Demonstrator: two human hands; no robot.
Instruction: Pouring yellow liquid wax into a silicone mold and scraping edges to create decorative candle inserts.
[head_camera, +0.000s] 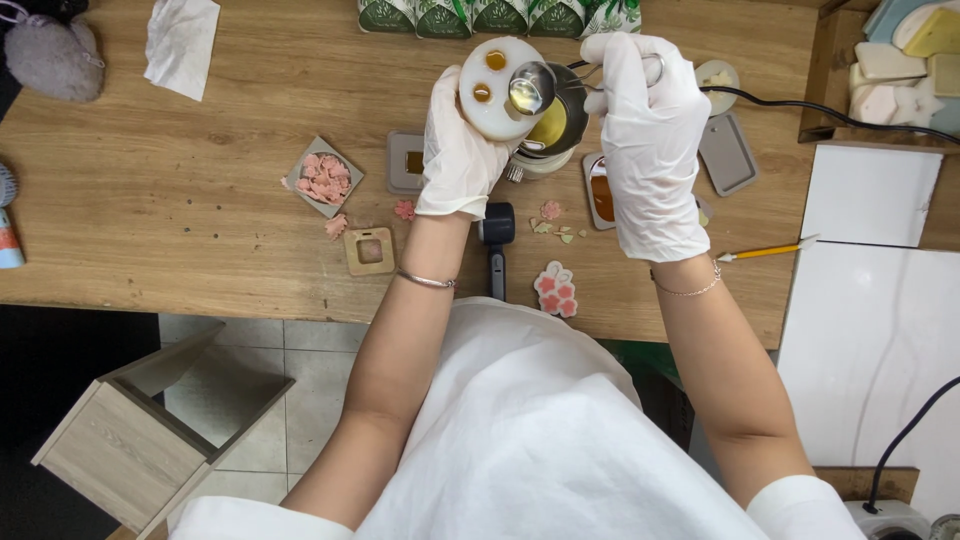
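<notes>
Gloves cover both hands near the top middle of the frame. The left hand (458, 140) is wrapped around a round white mold (497, 88) with two small holes of yellow-brown liquid, holding it up over the table. The right hand (650, 130) is closed on the handle of a small metal ladle (531, 88), whose bowl sits just over the mold's right edge. Right under them is a small melting pot (553, 130) with yellow liquid. All of this is above a wooden table (200, 200). Pink flower pieces (325, 178) lie in a little square tray to the left, and a yellow pencil (765, 251) lies to the right. The table's near edge runs across the middle of the frame, with tiled floor (300, 380) and a wooden box (150, 440) at lower left.
</notes>
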